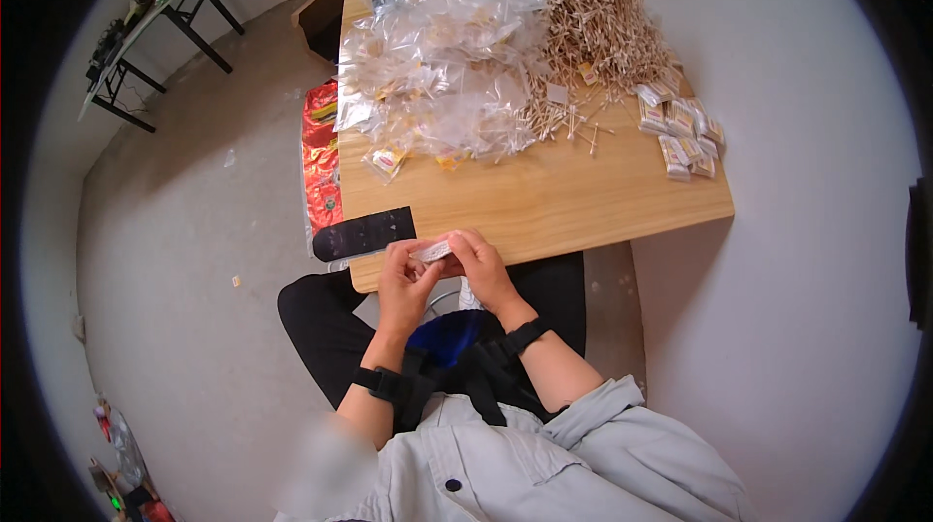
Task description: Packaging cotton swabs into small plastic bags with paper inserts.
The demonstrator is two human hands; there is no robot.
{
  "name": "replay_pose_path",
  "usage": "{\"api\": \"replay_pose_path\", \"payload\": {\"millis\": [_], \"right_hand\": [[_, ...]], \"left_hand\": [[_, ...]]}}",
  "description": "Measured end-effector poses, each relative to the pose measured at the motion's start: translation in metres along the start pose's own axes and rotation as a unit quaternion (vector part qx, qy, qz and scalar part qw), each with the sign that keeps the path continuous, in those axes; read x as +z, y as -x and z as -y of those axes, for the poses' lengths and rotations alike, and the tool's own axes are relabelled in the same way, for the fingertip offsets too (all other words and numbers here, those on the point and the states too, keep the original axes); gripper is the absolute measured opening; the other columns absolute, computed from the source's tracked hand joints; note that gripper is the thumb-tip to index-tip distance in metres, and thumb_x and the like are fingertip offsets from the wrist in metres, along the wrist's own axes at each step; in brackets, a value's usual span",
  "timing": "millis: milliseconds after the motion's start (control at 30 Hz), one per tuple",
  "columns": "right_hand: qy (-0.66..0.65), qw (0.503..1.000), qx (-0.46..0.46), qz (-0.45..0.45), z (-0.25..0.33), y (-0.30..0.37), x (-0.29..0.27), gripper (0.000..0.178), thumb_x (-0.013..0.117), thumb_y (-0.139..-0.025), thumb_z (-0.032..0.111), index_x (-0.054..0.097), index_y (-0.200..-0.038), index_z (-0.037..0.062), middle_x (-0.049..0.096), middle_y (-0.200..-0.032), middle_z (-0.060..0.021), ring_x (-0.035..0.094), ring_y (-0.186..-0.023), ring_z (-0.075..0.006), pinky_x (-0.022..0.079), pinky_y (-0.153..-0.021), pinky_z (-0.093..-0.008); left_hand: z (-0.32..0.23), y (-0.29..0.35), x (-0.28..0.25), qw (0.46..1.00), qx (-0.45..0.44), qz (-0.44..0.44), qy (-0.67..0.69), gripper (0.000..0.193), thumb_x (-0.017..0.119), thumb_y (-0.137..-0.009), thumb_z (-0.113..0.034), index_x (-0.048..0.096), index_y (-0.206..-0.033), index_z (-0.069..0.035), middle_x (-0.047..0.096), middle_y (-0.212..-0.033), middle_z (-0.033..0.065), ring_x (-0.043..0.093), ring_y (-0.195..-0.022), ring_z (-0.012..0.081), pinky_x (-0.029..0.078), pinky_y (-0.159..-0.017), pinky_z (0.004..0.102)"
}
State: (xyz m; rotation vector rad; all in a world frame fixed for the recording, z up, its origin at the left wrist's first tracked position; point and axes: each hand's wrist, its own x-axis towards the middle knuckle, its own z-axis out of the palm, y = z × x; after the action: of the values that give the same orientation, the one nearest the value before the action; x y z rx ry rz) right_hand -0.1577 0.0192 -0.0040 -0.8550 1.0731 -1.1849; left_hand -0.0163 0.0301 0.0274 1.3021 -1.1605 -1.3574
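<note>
At the near edge of the wooden table, my left hand (400, 284) and my right hand (486, 274) come together with bent fingers. Between them they grip a small bundle of cotton swabs (431, 252), its white bumpy side facing up. My fingers cover most of the bundle, so any wrapping around it cannot be made out. A large heap of loose cotton swabs (603, 17) rises at the far right of the table. To its left spreads a pile of clear plastic bags (437, 65), some with yellowish labels. Several small filled swab packs (685, 138) lie stacked near the right edge.
The wooden table (583, 206) meets the wall on its right. A dark flat strip (364, 233) lies at its near left corner. Beside its left edge is a shiny red bag (321, 172). A black-legged table (185, 12) stands at the far left.
</note>
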Motion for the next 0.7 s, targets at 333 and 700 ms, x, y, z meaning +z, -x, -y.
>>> {"api": "replay_pose_path", "payload": {"millis": [333,700], "right_hand": [[0.064,0.997,-0.012,0.033,0.0,-0.003,-0.003,0.032,0.045,-0.104,0.028,0.057,-0.111,-0.0011,0.061,-0.103,-0.0067,0.064,-0.09,-0.013,0.057,-0.079,-0.0287],[0.008,1.0,0.001,0.018,0.008,0.001,0.002,0.031,0.049,-0.102,0.026,0.061,-0.102,-0.0027,0.058,-0.1,-0.0044,0.058,-0.09,-0.011,0.05,-0.08,-0.0254]], "left_hand": [[-0.015,-0.007,-0.002,0.977,0.132,-0.014,-0.168,0.023,0.077,-0.076,-0.001,0.064,-0.095,0.0,0.054,-0.087,0.0033,0.047,-0.065,0.0095,0.039,-0.057,0.023],[-0.015,-0.013,-0.007,0.966,0.144,-0.006,-0.216,0.018,0.078,-0.075,-0.004,0.066,-0.088,-0.002,0.049,-0.077,0.0027,0.043,-0.057,0.01,0.034,-0.05,0.0258]]}}
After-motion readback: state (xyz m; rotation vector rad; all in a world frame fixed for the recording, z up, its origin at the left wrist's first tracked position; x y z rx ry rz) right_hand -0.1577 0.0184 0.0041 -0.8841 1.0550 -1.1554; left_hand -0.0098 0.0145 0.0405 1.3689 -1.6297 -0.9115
